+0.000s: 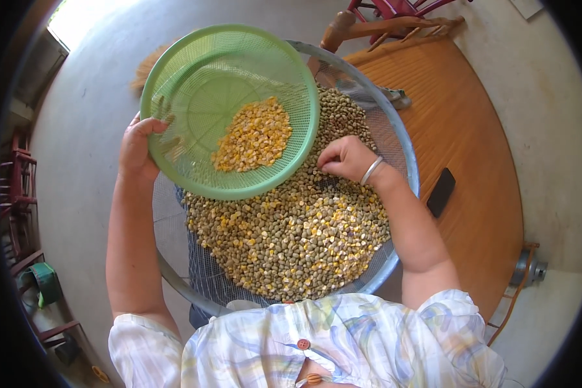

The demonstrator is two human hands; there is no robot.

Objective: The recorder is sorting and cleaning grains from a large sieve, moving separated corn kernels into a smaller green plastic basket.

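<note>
My left hand (139, 145) grips the left rim of a green plastic mesh basket (200, 77), its fingers showing through the mesh. A pile of yellow corn kernels (255, 136) lies inside the basket, toward its right side. Below it, a large round sieve (404, 152) with a blue-grey rim holds a broad heap of greenish-brown beans (265, 252) mixed with yellow kernels. Over the heap's right part, my right hand (348, 159) is closed with fingertips pinched together at the beans. Whatever sits between those fingertips is too small to make out. A bracelet (371, 170) circles the right wrist.
On the right, a wooden table (478, 123) bears a black phone (441, 192). A wooden chair-like frame (394, 29) and red chair parts (401, 8) stand at the back. Red wooden chairs (22, 174) and a green item (45, 283) line the left edge. Straw bristles (150, 68) show behind the basket.
</note>
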